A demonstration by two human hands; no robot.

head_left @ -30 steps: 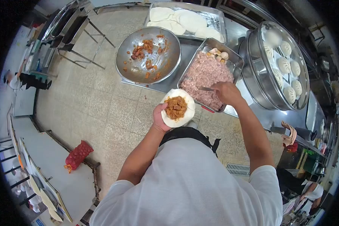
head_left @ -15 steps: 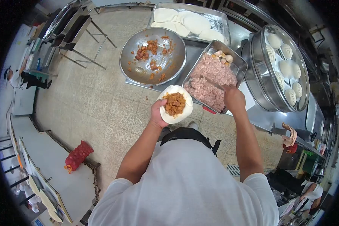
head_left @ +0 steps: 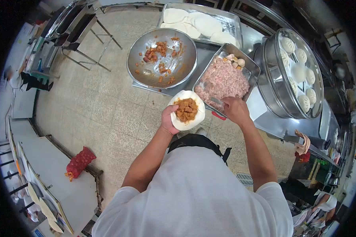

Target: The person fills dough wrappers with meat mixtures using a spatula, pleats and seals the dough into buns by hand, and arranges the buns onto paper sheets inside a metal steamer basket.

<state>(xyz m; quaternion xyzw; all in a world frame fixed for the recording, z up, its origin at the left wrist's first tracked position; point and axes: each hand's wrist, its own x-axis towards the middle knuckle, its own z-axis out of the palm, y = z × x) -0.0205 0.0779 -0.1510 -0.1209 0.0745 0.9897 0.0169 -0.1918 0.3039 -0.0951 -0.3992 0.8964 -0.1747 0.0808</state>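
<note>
- Left hand point(head_left: 171, 119): clamped on round white dough wrapper point(head_left: 201, 112), chunky orange-brown filling point(head_left: 186, 110) on its centre.
- Right hand point(head_left: 236, 110): apart from left, gripping flat metal spreader point(head_left: 216, 100); blade at pale-pink minced meat point(head_left: 225, 79).
- Rectangular steel tray point(head_left: 252, 77), holding meat: just beyond right hand.

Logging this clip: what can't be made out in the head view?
Head view:
- Flat grey metal blade: handle covered by the bare right hand.
- Bare left hand: most fingers hidden beneath the round white dough wrapper.
- Round silver metal steamer: lower interior hidden by its own side wall.
</note>
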